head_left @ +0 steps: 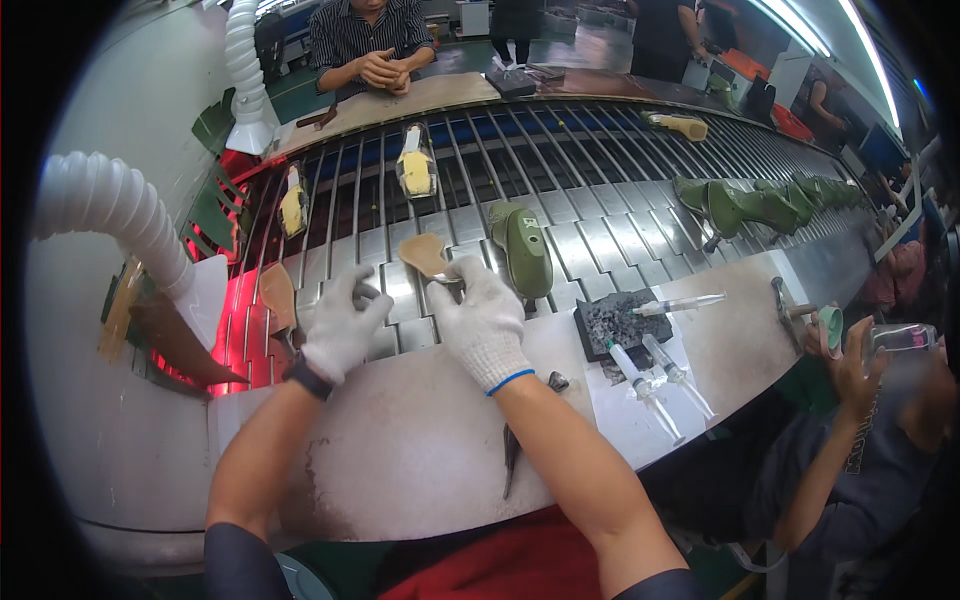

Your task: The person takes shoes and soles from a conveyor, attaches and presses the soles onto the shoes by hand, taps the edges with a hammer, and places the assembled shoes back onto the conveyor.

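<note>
My left hand (345,325), in a white knitted glove, hovers over the near edge of the slatted metal conveyor. Its fingers are curled but apart, with nothing between them. The gloved right hand (475,320) pinches the narrow end of a tan shoe sole (425,254) between thumb and fingers; part of that end is hidden. Just beyond this hand a green shoe last (523,250) lies on the conveyor. To the left of my left hand rests another tan sole (278,296), its lower part beside my wrist.
Two yellow-and-white shoe pieces (415,172) lie farther along the conveyor (590,245). Several green lasts (745,208) are lined up at right. Syringes (640,390) rest by a dark sponge block (622,325). A hammer (790,312) lies near a co-worker's hand (850,365). White hoses (120,200) hang left.
</note>
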Motion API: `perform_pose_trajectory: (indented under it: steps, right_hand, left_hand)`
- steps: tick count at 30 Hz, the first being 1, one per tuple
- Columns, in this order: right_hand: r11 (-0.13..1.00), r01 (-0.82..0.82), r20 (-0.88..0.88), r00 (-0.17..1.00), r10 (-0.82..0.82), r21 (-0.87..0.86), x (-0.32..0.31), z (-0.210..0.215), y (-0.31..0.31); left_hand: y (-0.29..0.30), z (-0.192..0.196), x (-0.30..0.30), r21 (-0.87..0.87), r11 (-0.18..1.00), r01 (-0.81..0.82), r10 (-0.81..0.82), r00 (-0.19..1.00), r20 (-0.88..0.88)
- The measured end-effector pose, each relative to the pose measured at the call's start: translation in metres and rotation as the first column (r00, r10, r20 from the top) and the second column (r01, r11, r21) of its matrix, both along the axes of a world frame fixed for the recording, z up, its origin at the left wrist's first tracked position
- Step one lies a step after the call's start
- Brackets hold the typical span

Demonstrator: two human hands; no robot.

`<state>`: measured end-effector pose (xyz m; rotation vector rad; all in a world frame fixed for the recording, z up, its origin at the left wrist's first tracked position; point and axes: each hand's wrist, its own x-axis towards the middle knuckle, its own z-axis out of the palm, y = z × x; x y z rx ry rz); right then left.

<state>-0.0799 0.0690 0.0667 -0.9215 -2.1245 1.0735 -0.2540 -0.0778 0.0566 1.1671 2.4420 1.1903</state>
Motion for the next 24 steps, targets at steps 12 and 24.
perform_pose_trajectory:
  steps: [12, 24]
  right_hand:
    - [0.966, 0.006, -0.252, 0.965, -0.073, -0.258, -0.013, -0.022, 0.0]
    - [0.928, 0.018, -0.244, 0.963, -0.116, -0.373, -0.025, -0.018, 0.011]
  left_hand:
    - [0.296, -0.026, -0.153, -0.216, 0.858, -0.467, 0.457, 0.884, -0.095]
    - [0.145, -0.024, -0.129, 0.252, 0.925, -0.283, 0.291, 0.957, 0.005]
